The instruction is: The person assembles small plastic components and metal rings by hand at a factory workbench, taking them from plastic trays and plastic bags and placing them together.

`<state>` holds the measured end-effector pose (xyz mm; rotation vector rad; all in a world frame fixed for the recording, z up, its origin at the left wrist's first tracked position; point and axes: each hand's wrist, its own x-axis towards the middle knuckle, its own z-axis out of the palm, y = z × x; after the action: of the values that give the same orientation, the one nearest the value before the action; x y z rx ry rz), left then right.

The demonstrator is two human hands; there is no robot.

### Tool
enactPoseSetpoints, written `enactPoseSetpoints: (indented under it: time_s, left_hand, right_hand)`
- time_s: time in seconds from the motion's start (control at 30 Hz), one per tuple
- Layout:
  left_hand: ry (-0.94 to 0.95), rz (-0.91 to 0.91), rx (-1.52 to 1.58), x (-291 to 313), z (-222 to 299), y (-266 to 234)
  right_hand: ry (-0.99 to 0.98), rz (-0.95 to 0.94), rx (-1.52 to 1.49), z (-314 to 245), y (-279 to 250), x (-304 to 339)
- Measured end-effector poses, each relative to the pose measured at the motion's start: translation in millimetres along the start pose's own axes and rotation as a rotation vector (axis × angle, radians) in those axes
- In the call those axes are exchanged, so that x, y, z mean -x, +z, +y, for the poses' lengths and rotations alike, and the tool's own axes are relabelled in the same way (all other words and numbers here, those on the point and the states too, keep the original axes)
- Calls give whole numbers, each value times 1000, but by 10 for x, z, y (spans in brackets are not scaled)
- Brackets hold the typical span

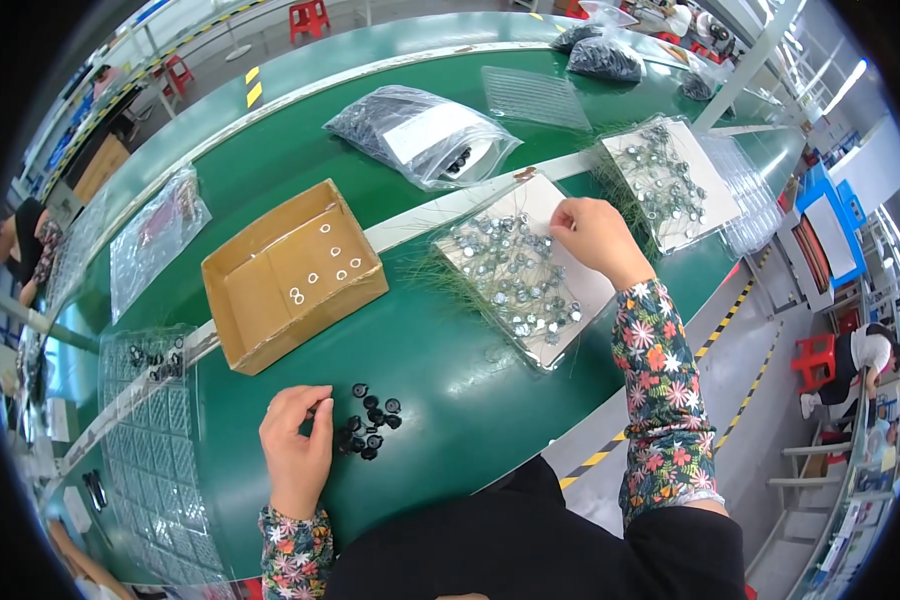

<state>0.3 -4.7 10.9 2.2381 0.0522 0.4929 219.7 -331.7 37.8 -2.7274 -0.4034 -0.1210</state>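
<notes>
My left hand (298, 445) rests low over the green table, thumb and index finger closed around a small black part that is mostly hidden. Just right of it lies a loose pile of small black round plastic parts (373, 425). My right hand (595, 235) is closed in a pinch over the upper right of a white board (580, 285). Whatever is between its fingertips is too small to make out. Small round glassy pieces with thin wire-like leads (520, 290) cover this board, the leads sticking out past its left edge.
A shallow cardboard box (260, 240) holding several white rings stands left of centre. Behind are a bag of black parts (400, 130) and a clear tray (535, 97). A second filled board (715, 185) lies at right. At left are a clear tray (155, 450) and a flat plastic bag (155, 240).
</notes>
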Motion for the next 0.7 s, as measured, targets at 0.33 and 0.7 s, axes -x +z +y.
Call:
enactPoseSetpoints:
  time_s: [0.33, 0.7]
  left_hand:
    - [11, -3, -21, -15, 8, 14]
    - [10, -10, -12, -3, -3, 11]
  right_hand:
    - [-4, 50, -96, 64, 97, 128]
    - [-155, 108, -134, 92, 160, 128]
